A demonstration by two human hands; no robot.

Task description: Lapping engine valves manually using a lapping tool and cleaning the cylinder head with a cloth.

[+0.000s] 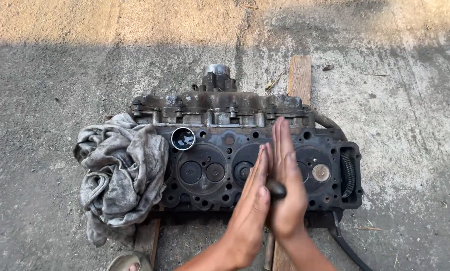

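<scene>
Your left hand (pixel 252 203) and right hand (pixel 286 188) are pressed together palm to palm, fingers extended flat and pointing away from you, with a dark round-ended tool handle (pixel 276 189) clamped between the two palms. Neither hand curls its fingers around the handle; the grip is by palm pressure alone. Only the rounded top of the handle shows between the heels of the hands, and the lower part of the tool is hidden behind them. The hands sit directly above the cylinder head (pixel 245 160), which lies face up on the concrete ground (pixel 44 90) with its combustion chambers and valves (pixel 202 172) exposed. The hands cover the chamber to the right of centre. A small open metal tin (pixel 183 138) rests on the upper left of the head face. A grey crumpled rag (pixel 119 170) lies against the left end of the head, touching it. Two wooden battens (pixel 299 78) run beneath the head. A toothed gear (pixel 348 174) sits at its right end.
</scene>
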